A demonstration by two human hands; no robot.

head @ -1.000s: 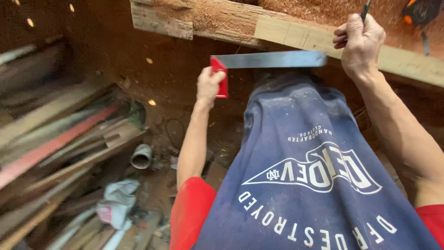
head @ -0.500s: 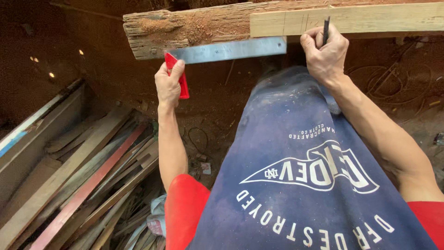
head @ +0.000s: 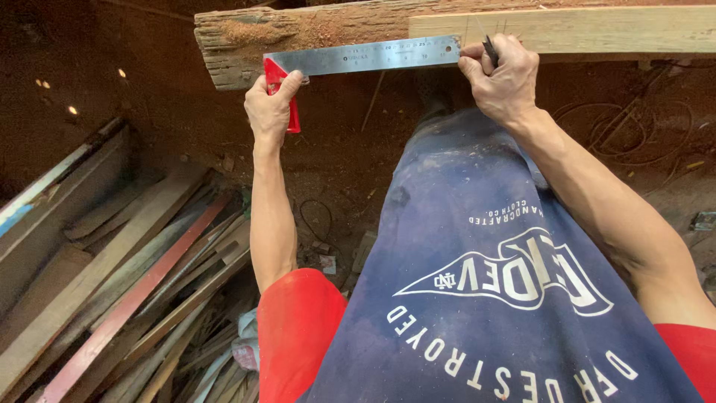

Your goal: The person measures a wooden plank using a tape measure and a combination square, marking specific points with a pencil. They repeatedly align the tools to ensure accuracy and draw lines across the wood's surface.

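Dusty workshop, beam at twelve o'clock: left hand (head: pixel 271 107) grips square (head: pixel 358 57), blade now raised flat against plank (head: pixel 582 28); right hand (head: pixel 501 80), closed around pencil (head: pixel 489 49), steadies blade's end.

A small white paper packet with a reddish patch (head: pixel 327 263) lies on the dirt floor at lower centre of the frame, just left of the apron. Another crumpled pale wrapper with a pink-red panel (head: pixel 246 351) sits at the bottom, among the wooden slats. At the right edge, a small flat grey-and-white package (head: pixel 703 221) lies on the ground. No signs or screens show.
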